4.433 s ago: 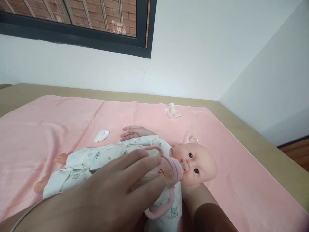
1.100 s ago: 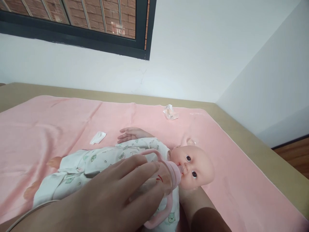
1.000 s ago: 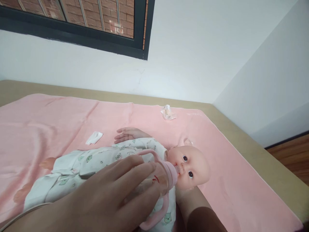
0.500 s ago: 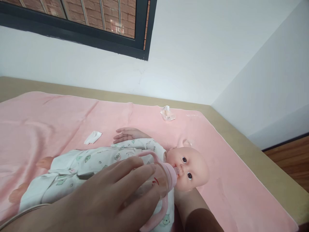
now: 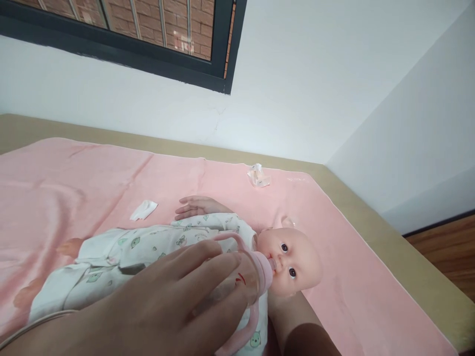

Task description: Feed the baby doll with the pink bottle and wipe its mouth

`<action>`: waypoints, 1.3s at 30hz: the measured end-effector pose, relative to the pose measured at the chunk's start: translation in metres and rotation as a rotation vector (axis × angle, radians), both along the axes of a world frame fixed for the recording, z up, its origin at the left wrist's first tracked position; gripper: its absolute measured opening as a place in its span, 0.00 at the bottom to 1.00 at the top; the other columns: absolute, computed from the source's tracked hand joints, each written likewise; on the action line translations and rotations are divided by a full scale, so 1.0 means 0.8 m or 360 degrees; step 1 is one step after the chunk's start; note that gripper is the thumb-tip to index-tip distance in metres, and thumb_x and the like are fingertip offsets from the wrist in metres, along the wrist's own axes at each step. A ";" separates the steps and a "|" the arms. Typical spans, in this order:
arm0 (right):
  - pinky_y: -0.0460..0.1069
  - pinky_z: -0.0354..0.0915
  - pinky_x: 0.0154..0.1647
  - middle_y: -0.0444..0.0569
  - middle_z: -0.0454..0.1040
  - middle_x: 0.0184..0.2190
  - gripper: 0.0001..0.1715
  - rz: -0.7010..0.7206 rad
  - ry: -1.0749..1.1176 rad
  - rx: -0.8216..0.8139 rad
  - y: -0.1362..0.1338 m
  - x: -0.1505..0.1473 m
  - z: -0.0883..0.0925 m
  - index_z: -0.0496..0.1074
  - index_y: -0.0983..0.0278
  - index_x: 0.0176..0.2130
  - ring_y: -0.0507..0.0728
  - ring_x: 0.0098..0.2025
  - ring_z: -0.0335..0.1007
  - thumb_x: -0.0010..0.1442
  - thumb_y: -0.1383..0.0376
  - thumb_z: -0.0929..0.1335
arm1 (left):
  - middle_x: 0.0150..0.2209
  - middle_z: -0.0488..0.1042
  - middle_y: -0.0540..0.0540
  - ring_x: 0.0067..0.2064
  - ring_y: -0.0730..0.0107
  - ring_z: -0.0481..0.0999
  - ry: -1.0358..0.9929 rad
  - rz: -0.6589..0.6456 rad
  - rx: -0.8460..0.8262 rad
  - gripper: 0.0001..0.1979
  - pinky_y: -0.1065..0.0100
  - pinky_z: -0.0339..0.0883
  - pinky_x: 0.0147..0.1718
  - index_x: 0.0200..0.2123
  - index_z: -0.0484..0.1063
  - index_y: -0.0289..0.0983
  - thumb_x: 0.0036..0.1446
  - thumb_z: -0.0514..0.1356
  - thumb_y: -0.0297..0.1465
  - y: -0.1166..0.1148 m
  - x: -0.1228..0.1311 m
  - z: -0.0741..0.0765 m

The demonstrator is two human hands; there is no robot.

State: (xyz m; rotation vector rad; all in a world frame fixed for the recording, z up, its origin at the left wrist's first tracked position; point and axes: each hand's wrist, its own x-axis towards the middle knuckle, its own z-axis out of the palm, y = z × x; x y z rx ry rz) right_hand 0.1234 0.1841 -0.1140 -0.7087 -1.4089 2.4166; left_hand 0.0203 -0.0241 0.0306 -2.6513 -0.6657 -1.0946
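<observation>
A baby doll [image 5: 289, 259] in a white printed outfit [image 5: 156, 237] lies on its back, head to the right. My left hand [image 5: 196, 291] is closed around a clear baby bottle [image 5: 250, 274] with a pink collar and pink side handles. The bottle's teat touches the doll's mouth. My right forearm passes beneath the doll's neck. Beyond the doll's body, my right hand [image 5: 198, 205] shows on the far side, fingers stretched out beside the sleeve. My left thumb is hidden, as is part of my right arm under the doll.
A pink sheet [image 5: 356, 287] covers much of the wooden surface [image 5: 401, 262]. White tissue [image 5: 144, 210] and a crumpled clear wrapper [image 5: 258, 176] lie behind the doll. A small clear-and-pink item [image 5: 287, 221] is near its head. White walls and a dark-framed window [image 5: 222, 69] stand behind.
The view has shifted very slightly. The bottle stays at the doll's mouth, and both hands hold their places.
</observation>
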 end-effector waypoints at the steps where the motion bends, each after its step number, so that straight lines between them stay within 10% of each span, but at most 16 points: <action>1: 0.56 0.72 0.58 0.57 0.70 0.54 0.26 0.0005 0.0002 0.0007 0.001 0.000 -0.001 0.62 0.63 0.58 0.55 0.53 0.75 0.63 0.58 0.65 | 0.49 0.76 0.43 0.55 0.68 0.72 -0.0045 -0.0011 -0.0010 0.10 0.66 0.63 0.65 0.46 0.73 0.33 0.69 0.52 0.25 0.000 0.000 0.000; 39: 0.55 0.73 0.56 0.57 0.70 0.54 0.24 -0.0003 0.0001 -0.0007 -0.002 0.000 0.004 0.63 0.64 0.56 0.56 0.53 0.75 0.63 0.58 0.65 | 0.49 0.76 0.42 0.54 0.66 0.72 -0.0008 -0.0017 0.0044 0.07 0.65 0.65 0.63 0.44 0.72 0.32 0.66 0.55 0.24 0.003 0.000 -0.001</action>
